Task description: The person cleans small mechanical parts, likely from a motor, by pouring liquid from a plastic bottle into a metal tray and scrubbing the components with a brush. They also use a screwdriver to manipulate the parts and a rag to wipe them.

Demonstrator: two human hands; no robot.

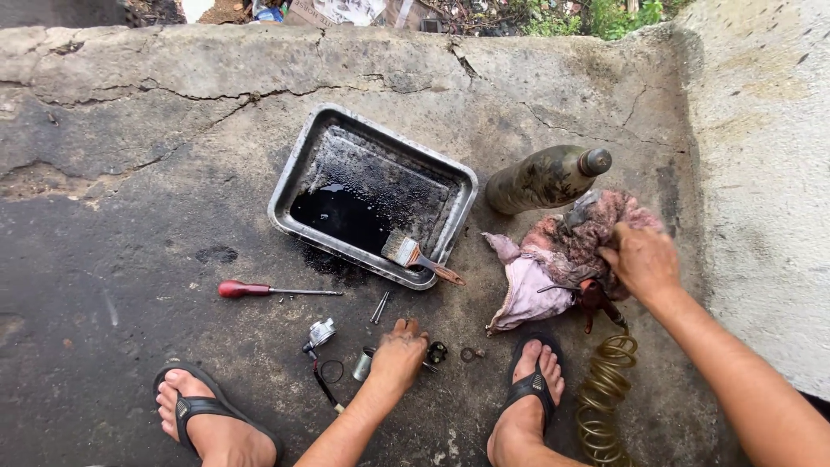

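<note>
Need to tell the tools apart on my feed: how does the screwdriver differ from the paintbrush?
The screwdriver lies flat on the concrete, left of the tray; the paintbrush leans on the tray's rim. The screwdriver has a red handle and thin metal shaft; the paintbrush has a brown handle and flat bristles. Neither is held.

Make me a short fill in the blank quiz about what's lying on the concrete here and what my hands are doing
1. The paintbrush leans on the rim of the metal ____.
2. The screwdriver has a ____ handle.
3. The right hand rests on a pink ____.
4. The left hand touches small metal parts on the ____.

Missing words: tray; red; rag; ground
</note>
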